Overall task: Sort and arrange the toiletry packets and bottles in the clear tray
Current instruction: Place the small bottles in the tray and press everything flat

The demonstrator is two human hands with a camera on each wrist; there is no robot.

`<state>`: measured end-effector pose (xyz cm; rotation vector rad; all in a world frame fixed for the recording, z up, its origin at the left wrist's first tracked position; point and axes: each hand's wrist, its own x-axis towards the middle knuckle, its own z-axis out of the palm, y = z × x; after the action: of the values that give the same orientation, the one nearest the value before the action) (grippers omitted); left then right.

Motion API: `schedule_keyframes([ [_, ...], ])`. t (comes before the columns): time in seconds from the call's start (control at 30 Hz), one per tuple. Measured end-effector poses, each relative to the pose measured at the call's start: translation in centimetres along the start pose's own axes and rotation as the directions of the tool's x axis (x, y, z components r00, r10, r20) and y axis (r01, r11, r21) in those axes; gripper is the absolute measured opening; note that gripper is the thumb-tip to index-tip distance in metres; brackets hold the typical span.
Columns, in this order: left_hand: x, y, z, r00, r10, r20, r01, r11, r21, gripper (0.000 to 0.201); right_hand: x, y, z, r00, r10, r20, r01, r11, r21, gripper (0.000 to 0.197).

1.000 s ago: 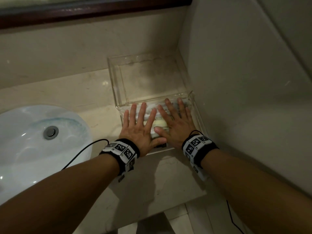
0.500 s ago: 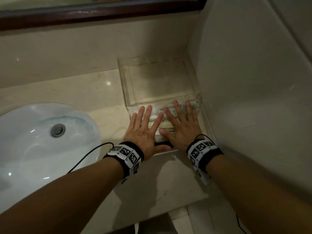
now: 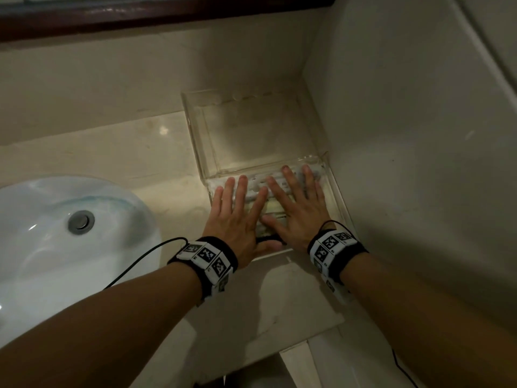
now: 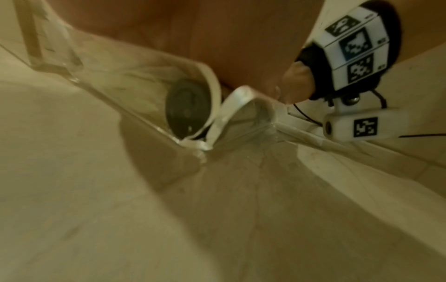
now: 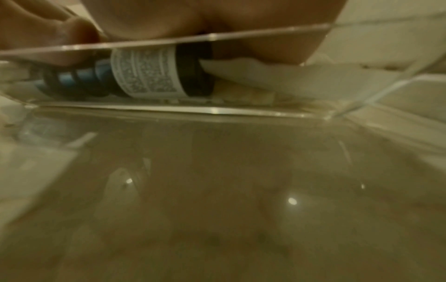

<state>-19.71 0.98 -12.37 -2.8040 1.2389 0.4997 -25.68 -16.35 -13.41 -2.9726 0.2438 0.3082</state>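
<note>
A clear tray (image 3: 337,200) sits on the counter in the corner by the right wall. White toiletry packets (image 3: 256,191) and a pale yellow item (image 3: 272,210) lie inside it. My left hand (image 3: 237,214) and right hand (image 3: 296,208) lie flat on the contents, fingers straight and spread, side by side. In the right wrist view a dark bottle (image 5: 154,72) with a white printed label lies on its side behind the tray's front wall (image 5: 217,112), under my palm. In the left wrist view a dark round cap (image 4: 187,108) and a white packet (image 4: 231,112) show under my palm.
A second clear tray (image 3: 195,135) stands empty behind the first, against the back wall. A white sink basin (image 3: 56,247) with a metal drain (image 3: 81,222) lies to the left. The counter's front edge (image 3: 293,343) runs close below my wrists. A cable (image 3: 140,261) trails from the left wristband.
Both hands stay flat on the tray's contents in the same pose. Only the head view has shifted slightly, moving the tray rightward in the picture.
</note>
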Motion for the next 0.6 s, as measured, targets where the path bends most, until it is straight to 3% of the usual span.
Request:
schedule_keyframes([
  [0.13, -0.1, -0.1, -0.3, 1.0, -0.003, 0.004, 0.003, 0.999, -0.047, 0.11, 0.1, 0.1, -0.4, 1.0, -0.009, 0.018, 0.009, 1.0, 0.0, 0.081],
  [0.33, -0.2, -0.1, -0.7, 0.999, -0.01, -0.032, 0.008, 0.999, -0.039, 0.107, -0.5, 0.5, -1.4, 0.997, 0.016, -0.074, -0.016, 1.0, 0.0, 0.082],
  [0.6, 0.2, 0.6, 0.0, 0.998, -0.057, -0.022, 0.056, 0.998, -0.042, 0.11, -0.9, 1.2, -0.1, 0.999, 0.021, 0.03, -0.022, 1.0, 0.01, 0.082],
])
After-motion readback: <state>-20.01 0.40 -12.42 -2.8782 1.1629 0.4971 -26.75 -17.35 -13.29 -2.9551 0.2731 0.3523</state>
